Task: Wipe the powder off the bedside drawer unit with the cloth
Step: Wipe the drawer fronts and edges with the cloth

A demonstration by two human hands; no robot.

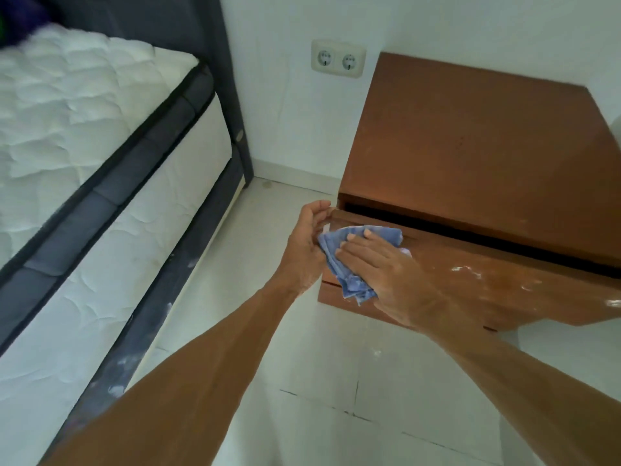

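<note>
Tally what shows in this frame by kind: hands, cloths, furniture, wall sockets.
Hands: 2 (left hand, right hand)
Cloths: 1 (blue cloth)
Furniture: 2 (drawer unit, bed)
Wall sockets: 2, in one plate
Total: 7

home bedroom, mattress [77,136], bedside drawer unit [470,146], wall socket [337,58]
</note>
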